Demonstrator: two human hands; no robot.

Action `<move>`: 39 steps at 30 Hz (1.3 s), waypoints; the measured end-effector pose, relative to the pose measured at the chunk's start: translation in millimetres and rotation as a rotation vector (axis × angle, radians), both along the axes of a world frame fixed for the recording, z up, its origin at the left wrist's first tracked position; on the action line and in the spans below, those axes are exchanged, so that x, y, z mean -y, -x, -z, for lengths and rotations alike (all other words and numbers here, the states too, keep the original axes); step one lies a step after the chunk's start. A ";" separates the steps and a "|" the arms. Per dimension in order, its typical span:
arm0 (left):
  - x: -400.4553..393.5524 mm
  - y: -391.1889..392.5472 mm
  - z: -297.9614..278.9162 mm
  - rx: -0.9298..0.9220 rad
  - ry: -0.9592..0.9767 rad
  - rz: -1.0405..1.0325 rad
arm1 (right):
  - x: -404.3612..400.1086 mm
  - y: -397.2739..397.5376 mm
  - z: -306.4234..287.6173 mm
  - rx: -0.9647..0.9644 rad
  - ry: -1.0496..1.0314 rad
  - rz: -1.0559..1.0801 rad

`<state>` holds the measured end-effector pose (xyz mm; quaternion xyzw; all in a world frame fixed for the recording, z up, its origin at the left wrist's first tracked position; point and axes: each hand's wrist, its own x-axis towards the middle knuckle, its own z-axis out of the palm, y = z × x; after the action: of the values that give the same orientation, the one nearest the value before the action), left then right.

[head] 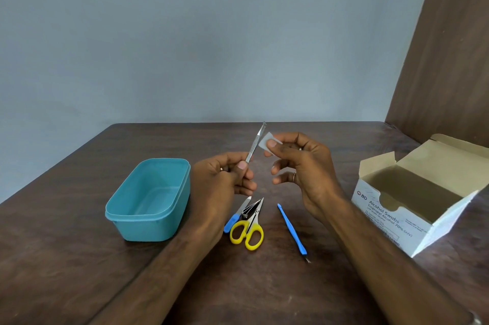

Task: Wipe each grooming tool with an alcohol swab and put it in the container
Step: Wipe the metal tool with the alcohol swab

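With the left hand (225, 179) pinching the tweezers (255, 143) upright above the table's middle and the right hand (299, 163) pinching the swab (267, 142) beside their tip, best wrap the swab round and draw it along the length.

Setting: plain room, likely domestic. Dark brown wood-grain table (79, 258) against bare grey-blue painted wall (185, 33); brown wooden panel (449, 46) at table's far-right corner.

- Plain blue-grey wall (211, 33) fills the back, evenly lit.
- Dark brown wood-grain surface (79, 258) runs up against it.
- Brown wooden panel (449, 46) stands at right.
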<state>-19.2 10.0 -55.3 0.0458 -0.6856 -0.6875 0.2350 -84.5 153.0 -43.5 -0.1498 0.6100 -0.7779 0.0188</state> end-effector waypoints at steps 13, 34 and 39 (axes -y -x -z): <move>-2.5 0.2 0.6 -0.014 0.081 0.032 | -2.1 2.1 0.5 -0.022 0.032 -0.081; 5.6 -0.2 -3.2 0.076 -0.069 0.223 | -4.8 2.2 0.9 -0.084 -0.001 -0.350; 4.6 -1.0 -5.5 0.076 -0.106 0.244 | -5.3 2.7 1.4 -0.089 -0.001 -0.280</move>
<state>-18.2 5.5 -49.8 0.0006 -0.6571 -0.7441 0.1208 -87.2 158.3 -45.0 -0.2675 0.5837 -0.7601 0.1001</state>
